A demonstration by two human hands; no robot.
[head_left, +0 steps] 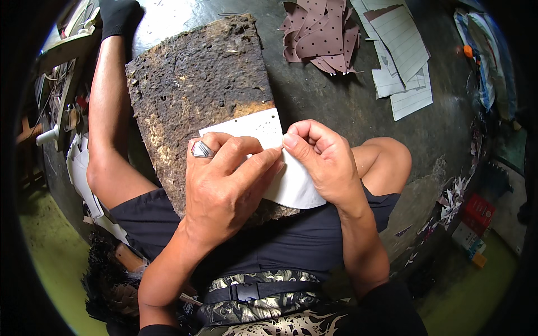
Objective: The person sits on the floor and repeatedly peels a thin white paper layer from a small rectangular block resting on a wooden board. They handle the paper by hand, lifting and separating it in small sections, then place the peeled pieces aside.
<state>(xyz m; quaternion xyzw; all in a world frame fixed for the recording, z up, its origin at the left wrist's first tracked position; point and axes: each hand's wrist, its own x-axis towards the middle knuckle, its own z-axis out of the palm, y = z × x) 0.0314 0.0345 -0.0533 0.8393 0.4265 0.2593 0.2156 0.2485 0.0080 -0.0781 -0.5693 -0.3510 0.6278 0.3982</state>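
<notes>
A white, curved-edged sheet piece (294,182) with a few small dark holes near its far edge lies on a rough, worn board (196,78) across my lap. My left hand (224,173), a silver ring on one finger, rests over the piece with bent fingers. Its fingertips press together at the piece's right edge. There my right hand (325,157) meets them, thumb and forefinger pinched at that same edge. Whether something small sits between the fingertips is hidden. Part of the piece is covered by my left hand.
Mauve cut pieces (319,33) with dark dots are piled on the floor beyond the board. Lined white paper sheets (400,50) lie to their right. Scraps (454,196) and a red box (478,214) are at the far right. A wooden frame (64,59) stands at left.
</notes>
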